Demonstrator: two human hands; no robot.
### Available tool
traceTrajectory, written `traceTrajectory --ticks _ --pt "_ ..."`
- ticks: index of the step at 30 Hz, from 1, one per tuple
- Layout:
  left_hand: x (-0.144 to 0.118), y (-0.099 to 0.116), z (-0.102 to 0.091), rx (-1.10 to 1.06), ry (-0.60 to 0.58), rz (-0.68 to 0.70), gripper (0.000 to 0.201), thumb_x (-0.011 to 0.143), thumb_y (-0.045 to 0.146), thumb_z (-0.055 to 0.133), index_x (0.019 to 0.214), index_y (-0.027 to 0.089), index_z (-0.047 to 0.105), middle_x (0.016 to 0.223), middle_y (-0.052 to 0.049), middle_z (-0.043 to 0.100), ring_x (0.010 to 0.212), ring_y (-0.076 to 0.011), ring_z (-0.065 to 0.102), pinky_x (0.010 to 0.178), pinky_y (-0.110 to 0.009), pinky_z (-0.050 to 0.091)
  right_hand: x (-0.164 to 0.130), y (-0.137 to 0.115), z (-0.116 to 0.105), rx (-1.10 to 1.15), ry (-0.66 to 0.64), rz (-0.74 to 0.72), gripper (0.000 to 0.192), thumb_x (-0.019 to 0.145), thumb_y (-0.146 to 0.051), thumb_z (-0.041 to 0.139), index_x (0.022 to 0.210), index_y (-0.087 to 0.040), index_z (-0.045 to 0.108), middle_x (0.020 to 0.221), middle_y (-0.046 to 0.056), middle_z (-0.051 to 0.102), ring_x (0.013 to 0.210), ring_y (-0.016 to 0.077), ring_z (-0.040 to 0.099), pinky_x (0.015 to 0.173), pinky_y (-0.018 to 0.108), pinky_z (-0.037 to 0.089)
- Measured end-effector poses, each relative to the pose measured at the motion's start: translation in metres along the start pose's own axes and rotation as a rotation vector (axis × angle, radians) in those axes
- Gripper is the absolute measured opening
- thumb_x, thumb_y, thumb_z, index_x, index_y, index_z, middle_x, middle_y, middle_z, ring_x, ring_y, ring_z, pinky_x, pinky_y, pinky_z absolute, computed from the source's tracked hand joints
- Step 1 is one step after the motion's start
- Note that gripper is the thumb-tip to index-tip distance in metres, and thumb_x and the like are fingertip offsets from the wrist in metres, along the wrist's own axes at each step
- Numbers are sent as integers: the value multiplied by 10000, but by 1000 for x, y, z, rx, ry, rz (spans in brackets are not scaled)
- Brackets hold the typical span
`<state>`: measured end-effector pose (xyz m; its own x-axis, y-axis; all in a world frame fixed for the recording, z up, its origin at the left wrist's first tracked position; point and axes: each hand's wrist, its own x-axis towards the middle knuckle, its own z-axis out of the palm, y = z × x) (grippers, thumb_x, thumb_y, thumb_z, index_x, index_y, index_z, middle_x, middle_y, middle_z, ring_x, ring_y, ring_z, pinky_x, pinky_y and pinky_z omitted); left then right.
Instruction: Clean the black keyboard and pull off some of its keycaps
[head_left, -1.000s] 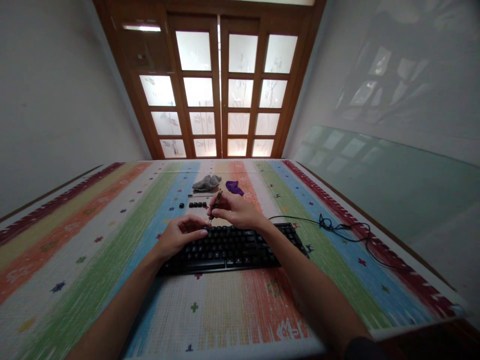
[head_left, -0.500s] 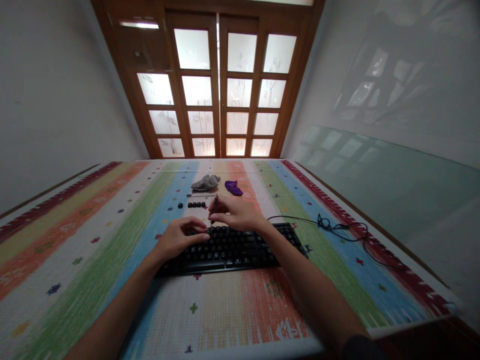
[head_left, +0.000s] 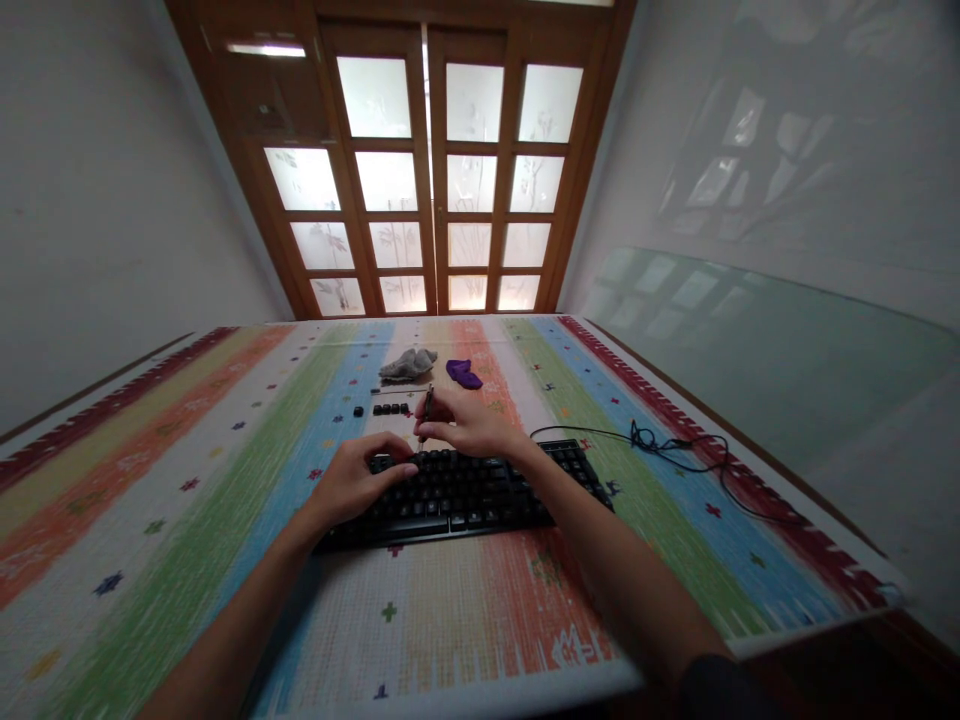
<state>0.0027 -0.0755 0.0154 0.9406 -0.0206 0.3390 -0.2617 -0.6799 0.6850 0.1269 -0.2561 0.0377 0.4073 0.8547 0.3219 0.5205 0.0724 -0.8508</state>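
A black keyboard (head_left: pixel 465 497) lies across the striped cloth in front of me. My right hand (head_left: pixel 469 424) pinches a slim, dark, pen-like tool (head_left: pixel 428 404), held nearly upright. Its pale lower end comes down at the keyboard's back edge, left of the middle; the exact contact is too small to see. Over the keyboard's left part rests my left hand (head_left: pixel 362 482), thumb on the keys and fingers curved, with a gap between them. Its fingertips are close to the tool's lower end. Several loose black keycaps (head_left: pixel 391 409) stand in a row behind the keyboard, with a single keycap (head_left: pixel 358 411) to their left.
Beyond the keycaps lie a thin rod with a dark end (head_left: pixel 401 391), a grey cloth piece (head_left: pixel 408 365) and a purple cloth piece (head_left: pixel 464 374). The keyboard's black cable (head_left: pixel 679 445) runs loosely to the right. A patterned tablecloth (head_left: pixel 247 480) covers the table.
The whole view has shifted slightly. My left fingers have moved a little on the keyboard; my right hand keeps the tool at nearly the same spot.
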Motion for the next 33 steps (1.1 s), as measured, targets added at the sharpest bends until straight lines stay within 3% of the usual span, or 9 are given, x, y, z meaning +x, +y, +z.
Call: traceTrajectory --ticks 5,12,16,22,27,30,33 --pt "-2 -3 0 -125 110 -42 213 768 406 739 790 203 682 793 -15 734 766 -186 691 759 -319 563 5 16 -2 226 46 -45 194 863 -280 670 932 -190 513 838 36 681 801 174 696 752 332 561" --pt "5 -13 -7 -208 284 -100 298 760 452 755 884 197 665 864 -44 741 823 -209 711 798 -350 580 7 22 -2 204 148 -33 262 849 -370 705 901 -197 515 807 29 675 784 181 697 748 347 567" --pt "22 -28 -6 -25 161 -38 315 814 402 690 1060 206 697 931 -52 761 841 -213 708 831 -378 569 5 17 -7 150 158 -44 234 855 -348 699 910 -196 529 803 24 671 783 181 691 758 356 566" --pt "58 -58 9 319 -48 121 202 798 235 668 978 199 750 941 -63 763 849 -220 672 845 -377 527 1 7 -21 116 198 -37 264 835 -357 726 921 -186 545 822 22 677 787 163 682 760 334 561" --pt "79 -68 16 512 -218 205 178 760 131 653 867 216 768 871 -60 757 900 -252 647 892 -399 475 -1 -1 -29 177 200 -49 296 830 -392 736 906 -186 538 827 18 655 793 158 679 788 343 569" --pt "82 -74 15 577 -240 236 207 747 122 633 859 224 774 925 -71 749 960 -279 624 926 -437 451 -2 -6 -31 186 201 -66 265 846 -363 725 905 -191 532 829 10 642 783 148 668 805 350 572" --pt "81 -82 14 575 -188 250 182 760 166 625 845 231 772 1011 -73 719 1012 -279 595 959 -451 438 -2 -9 -32 177 208 -57 242 855 -342 715 901 -194 528 828 8 636 783 145 661 811 348 570"
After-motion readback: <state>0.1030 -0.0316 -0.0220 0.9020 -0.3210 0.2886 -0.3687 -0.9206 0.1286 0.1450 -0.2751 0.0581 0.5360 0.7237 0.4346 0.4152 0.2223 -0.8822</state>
